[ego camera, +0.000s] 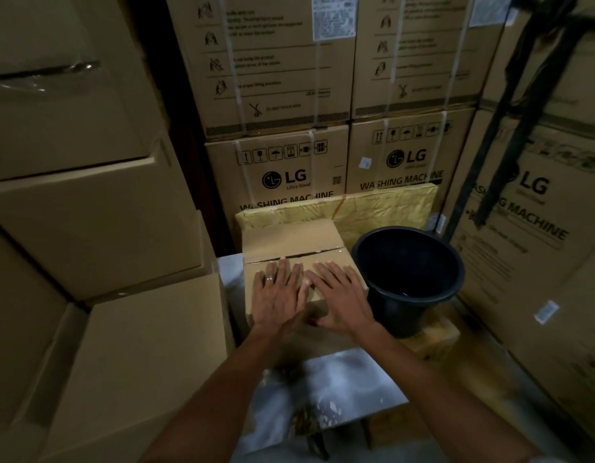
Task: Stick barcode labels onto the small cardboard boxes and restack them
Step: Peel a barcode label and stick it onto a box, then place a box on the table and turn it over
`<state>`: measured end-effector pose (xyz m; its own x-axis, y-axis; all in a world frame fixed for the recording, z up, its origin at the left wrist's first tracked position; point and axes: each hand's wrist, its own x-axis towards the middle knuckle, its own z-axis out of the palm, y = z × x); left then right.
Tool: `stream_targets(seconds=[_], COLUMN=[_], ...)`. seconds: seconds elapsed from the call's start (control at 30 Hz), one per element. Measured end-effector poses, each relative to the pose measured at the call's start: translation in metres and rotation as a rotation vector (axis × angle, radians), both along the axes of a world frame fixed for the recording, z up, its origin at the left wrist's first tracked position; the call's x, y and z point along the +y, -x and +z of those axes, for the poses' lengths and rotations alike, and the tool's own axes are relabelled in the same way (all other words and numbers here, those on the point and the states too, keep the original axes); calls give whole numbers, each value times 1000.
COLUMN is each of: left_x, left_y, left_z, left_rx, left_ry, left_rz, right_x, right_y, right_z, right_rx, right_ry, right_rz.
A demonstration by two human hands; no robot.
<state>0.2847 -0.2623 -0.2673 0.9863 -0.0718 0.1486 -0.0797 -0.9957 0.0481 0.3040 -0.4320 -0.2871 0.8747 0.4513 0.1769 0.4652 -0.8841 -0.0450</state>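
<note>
A small brown cardboard box (292,240) with a taped top seam stands on a white marbled table (349,385). My left hand (277,292), with a ring on one finger, lies flat on the near half of the box top, fingers straight. My right hand (339,294) lies flat beside it, fingers spread and pointing up-left. Both palms press on the lid near its front edge. A label is hidden if it lies under the hands; none shows on the box.
A black bucket (409,279) stands right of the box. A yellow wrapped flat package (373,208) leans behind them. Plain cartons (132,359) are stacked at the left. Large LG washing machine boxes (282,172) fill the back and right.
</note>
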Motion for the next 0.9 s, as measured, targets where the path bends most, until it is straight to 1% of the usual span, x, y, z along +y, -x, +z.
stream_targets(seconds=[0.27,0.43,0.73,0.9], left_x=[9,7,9,9], left_y=[-71,-107,-141,-148], left_z=[1,-1,1,6], left_rx=[32,17,-21,22], left_ry=[14,20,-4,-54], left_rz=[15,28,61,59], right_x=[9,7,10,13], right_y=[-70,-110,-144,-148], right_z=[0,2,3,4], right_rx=[-67,-48,-47,-20], right_ry=[-14,-7,-27,-32], right_rz=[24,47,50,33])
